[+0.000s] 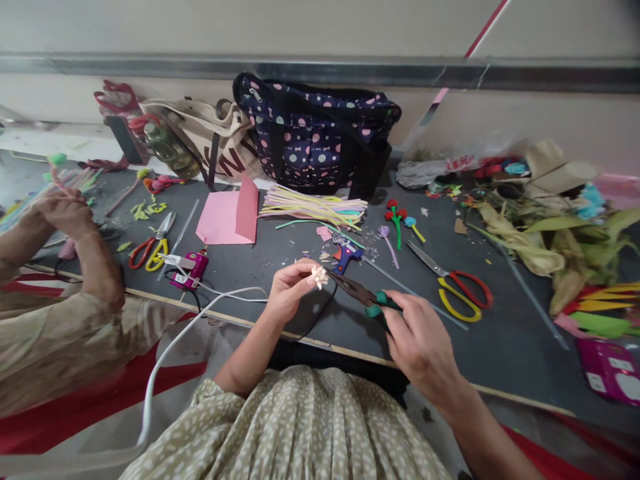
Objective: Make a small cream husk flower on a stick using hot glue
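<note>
Dark worktop (280, 293) carries craft clutter. At far left, a co-worker's hands (63, 210) work; scissors (150, 248) lie nearby. Left hand (290, 287), fingers pinched shut, holds a small cream flower (319, 276) above the worktop's near edge. Right hand (420, 343) grips pliers (365, 297), tip just beside the flower.

Only readable text: large dark letter "N" on the beige canvas bag (210, 143), far beyond the left hand (290, 288). Red print on the plastic bag (440, 167) is illegible.
</note>
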`<move>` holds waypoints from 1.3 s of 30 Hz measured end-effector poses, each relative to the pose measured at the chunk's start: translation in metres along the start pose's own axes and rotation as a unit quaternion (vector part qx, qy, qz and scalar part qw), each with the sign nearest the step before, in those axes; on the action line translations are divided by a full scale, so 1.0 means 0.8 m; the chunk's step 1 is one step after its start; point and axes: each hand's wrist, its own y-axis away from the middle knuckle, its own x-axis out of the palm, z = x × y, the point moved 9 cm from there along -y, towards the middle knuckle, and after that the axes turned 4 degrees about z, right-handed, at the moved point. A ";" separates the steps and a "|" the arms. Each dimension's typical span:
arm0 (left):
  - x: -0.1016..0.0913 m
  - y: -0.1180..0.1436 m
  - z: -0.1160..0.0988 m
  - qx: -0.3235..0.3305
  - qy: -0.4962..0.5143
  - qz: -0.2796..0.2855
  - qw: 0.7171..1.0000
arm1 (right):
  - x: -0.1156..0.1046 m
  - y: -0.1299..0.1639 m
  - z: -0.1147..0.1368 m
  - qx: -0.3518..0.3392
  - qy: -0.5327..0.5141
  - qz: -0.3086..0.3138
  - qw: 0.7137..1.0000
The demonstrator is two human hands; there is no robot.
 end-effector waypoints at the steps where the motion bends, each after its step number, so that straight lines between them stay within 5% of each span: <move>1: 0.001 0.000 -0.001 0.002 -0.001 0.005 1.000 | -0.001 0.001 0.000 -0.002 0.013 -0.004 1.000; 6: 0.000 -0.002 0.002 -0.009 -0.016 -0.001 1.000 | -0.005 0.001 0.001 -0.004 0.047 -0.021 0.999; 13: -0.006 -0.004 0.021 -0.090 0.052 -0.038 0.994 | -0.005 0.002 -0.009 0.032 -0.074 -0.014 0.997; 25: 0.011 -0.012 0.024 -0.128 0.191 -0.016 0.973 | 0.004 0.021 -0.050 0.173 -0.198 -0.039 0.964; 39: 0.006 -0.012 0.032 -0.135 0.133 -0.027 0.982 | 0.019 0.027 -0.050 0.177 -0.213 -0.017 0.961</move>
